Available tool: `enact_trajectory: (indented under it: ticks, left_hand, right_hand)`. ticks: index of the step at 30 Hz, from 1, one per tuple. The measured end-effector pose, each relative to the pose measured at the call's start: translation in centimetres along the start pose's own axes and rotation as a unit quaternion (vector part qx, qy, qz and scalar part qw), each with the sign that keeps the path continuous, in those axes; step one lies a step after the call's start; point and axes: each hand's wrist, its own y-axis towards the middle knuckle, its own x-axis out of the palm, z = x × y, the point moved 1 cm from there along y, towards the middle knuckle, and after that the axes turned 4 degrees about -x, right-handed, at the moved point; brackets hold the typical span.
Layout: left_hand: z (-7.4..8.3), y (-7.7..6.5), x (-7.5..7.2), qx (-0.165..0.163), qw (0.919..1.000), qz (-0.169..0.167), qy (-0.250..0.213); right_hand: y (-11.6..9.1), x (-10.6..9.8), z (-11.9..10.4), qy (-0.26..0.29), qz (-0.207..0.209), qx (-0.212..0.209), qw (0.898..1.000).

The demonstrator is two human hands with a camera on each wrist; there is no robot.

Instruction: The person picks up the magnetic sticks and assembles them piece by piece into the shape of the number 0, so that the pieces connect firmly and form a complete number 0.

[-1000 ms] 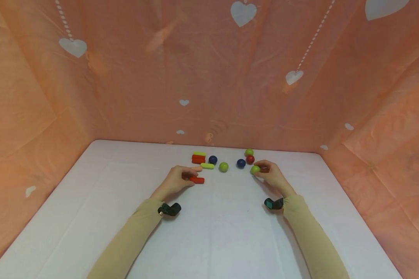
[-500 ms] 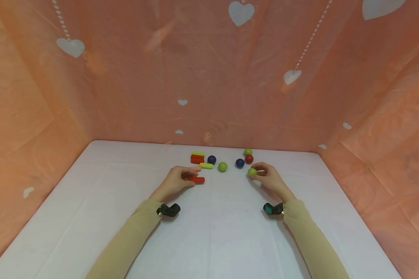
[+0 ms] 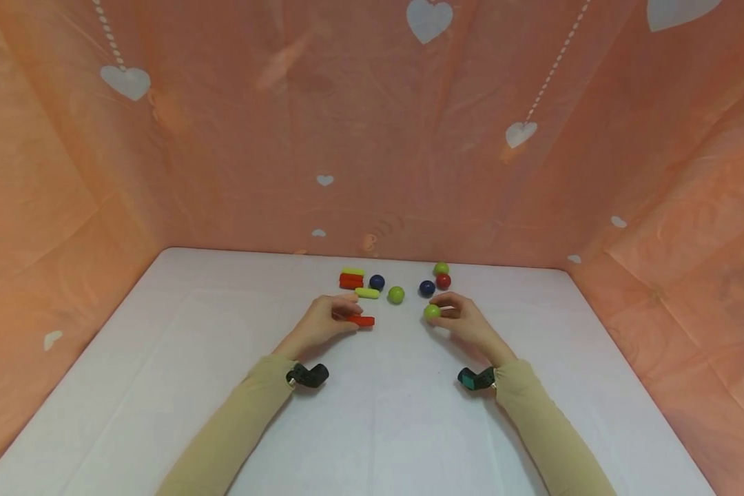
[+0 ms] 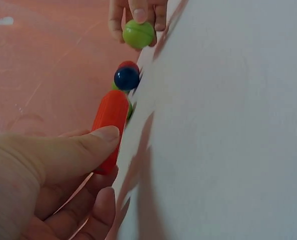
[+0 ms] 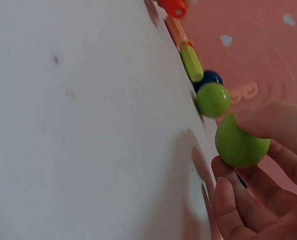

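Observation:
My left hand (image 3: pixel 328 318) pinches a red ribbed stick (image 3: pixel 364 321) between thumb and fingers; in the left wrist view the red stick (image 4: pixel 110 120) points away from the palm. Across from it, my right hand (image 3: pixel 468 322) grips a green ball (image 3: pixel 432 312) by the fingertips. That green ball (image 5: pixel 241 145) shows large in the right wrist view, its shadow falling on the white tabletop. A gap separates the held stick from the held ball. Just behind my left fingers lies an orange stick (image 5: pixel 176 31), mostly covered by the hand in the head view.
Toward the back lie red sticks (image 3: pixel 350 281), a yellow stick (image 3: pixel 353 272) and a yellow-green stick (image 3: pixel 367 293). Beside them are a blue ball (image 3: pixel 377 282) and a green ball (image 3: pixel 396 295). Farther right sit another blue ball (image 3: pixel 427 288), a red ball (image 3: pixel 443 281) and another green ball (image 3: pixel 441 269).
My right hand has carried the green ball leftward and slightly nearer to me. My left hand has shifted a little to the right with the red stick, narrowing the gap between them.

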Motion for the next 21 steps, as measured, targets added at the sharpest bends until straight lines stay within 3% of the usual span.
enact_trajectory:
  ticks: [5, 12, 21]
  left_hand:
    - [0.4, 0.2, 0.7, -0.010, 0.9999, -0.001, -0.002]
    - [1.1, 0.3, 1.0, -0.003, 0.9999, -0.007, -0.009]
    - [1.1, 0.4, 1.2, 0.015, 0.9998, -0.012, -0.006]
  right_hand:
    - [0.1, 1.2, -0.7, 0.011, -0.017, -0.016, 1.000]
    - [0.4, 2.9, -1.2, 0.033, -0.032, -0.012, 0.999]
    - [0.6, 4.7, -1.5, 0.071, -0.051, -0.036, 0.996]
